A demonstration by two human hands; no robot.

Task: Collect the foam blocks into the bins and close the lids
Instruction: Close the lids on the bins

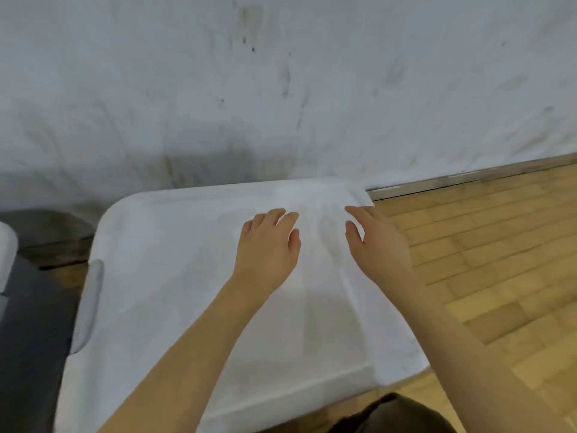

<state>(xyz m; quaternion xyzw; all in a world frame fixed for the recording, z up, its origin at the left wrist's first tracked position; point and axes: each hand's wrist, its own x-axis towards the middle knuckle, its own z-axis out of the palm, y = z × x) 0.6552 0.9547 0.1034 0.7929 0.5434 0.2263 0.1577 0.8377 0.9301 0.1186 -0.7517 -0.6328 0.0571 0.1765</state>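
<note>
Both forearms reach up from the bottom of frame over the white bin lid (pixel 175 276), which sits closed and flat. Left hand (pixel 268 245) and right hand (pixel 374 242) have fingers relaxed, holding nothing, near the lid's upper right corner. Latch (pixel 90 304) on lid's left edge. Wood floor (pixel 487 245) bare at right; stained white wall (pixel 281 89) just behind the lid.

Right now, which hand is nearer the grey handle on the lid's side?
Left. The left hand is over the lid's middle, closer to the grey handle; the right hand is by the opposite edge.
</note>
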